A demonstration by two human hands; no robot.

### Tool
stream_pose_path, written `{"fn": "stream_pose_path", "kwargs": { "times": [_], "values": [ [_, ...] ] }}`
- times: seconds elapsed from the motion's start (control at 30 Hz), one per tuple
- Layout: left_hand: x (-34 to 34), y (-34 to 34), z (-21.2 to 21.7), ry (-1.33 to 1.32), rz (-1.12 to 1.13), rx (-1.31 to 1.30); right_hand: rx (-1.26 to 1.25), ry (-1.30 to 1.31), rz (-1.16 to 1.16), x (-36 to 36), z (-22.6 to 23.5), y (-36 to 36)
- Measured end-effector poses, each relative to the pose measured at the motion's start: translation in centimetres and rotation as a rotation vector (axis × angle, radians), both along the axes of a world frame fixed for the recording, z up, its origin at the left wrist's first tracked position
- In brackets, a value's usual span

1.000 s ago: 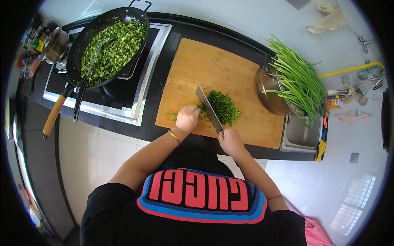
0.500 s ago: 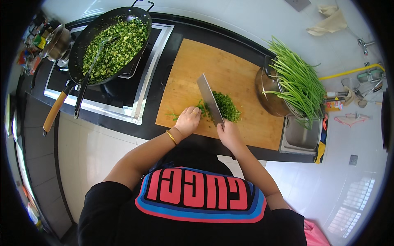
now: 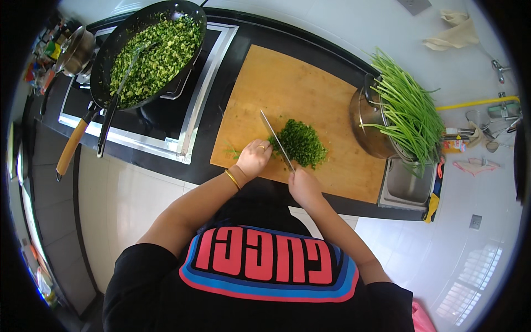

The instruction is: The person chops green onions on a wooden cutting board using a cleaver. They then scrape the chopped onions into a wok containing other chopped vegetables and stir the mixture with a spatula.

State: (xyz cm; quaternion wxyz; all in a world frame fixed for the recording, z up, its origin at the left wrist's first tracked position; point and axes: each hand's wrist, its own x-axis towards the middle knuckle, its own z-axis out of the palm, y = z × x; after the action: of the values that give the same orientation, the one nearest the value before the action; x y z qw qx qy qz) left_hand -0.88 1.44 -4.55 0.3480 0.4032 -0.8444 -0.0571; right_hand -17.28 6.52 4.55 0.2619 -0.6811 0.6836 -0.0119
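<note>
On the wooden cutting board [image 3: 326,99], my right hand [image 3: 303,185] is closed around the handle of a cleaver [image 3: 275,136]. Its blade is seen nearly edge-on, close beside the fingers of my left hand [image 3: 255,159]. Those fingers are curled and pressed down on green chives, mostly hidden under the hand. A few loose chive ends [image 3: 232,151] poke out on its left side. Right of the blade lies a heap of finely chopped chives [image 3: 301,144]. A gold bracelet circles my left wrist.
At the upper left, a wok [image 3: 99,72] of chopped greens and a spatula [image 3: 110,119] sit on the stove, its wooden handle [image 3: 72,148] jutting toward me. A steel pot [image 3: 365,124] on the right bears a big bunch of long chives [image 3: 406,110]. A sink [image 3: 408,180] lies beside it.
The cleaver has turned from showing its broad face to nearly edge-on, its blade nearer my left fingers. More of the chopped heap shows. My left hand holds its place on the board.
</note>
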Motion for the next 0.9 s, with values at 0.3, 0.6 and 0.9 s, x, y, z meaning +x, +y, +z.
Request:
{"fn": "stream_pose_path", "kwargs": {
  "times": [0.3, 0.6, 0.9],
  "values": [
    [0.1, 0.4, 1.8, -0.076, -0.025, 0.021, -0.15, -0.247, -0.1, -0.9, -2.6, -3.6],
    [-0.1, 0.1, 0.9, -0.003, 0.049, 0.021, -0.035, -0.149, -0.013, -2.6, 1.3, 0.4],
    [0.3, 0.0, 0.6, 0.038, 0.056, 0.025, 0.03, -0.058, 0.033, -2.0, 0.7, 0.5]
  ]
}}
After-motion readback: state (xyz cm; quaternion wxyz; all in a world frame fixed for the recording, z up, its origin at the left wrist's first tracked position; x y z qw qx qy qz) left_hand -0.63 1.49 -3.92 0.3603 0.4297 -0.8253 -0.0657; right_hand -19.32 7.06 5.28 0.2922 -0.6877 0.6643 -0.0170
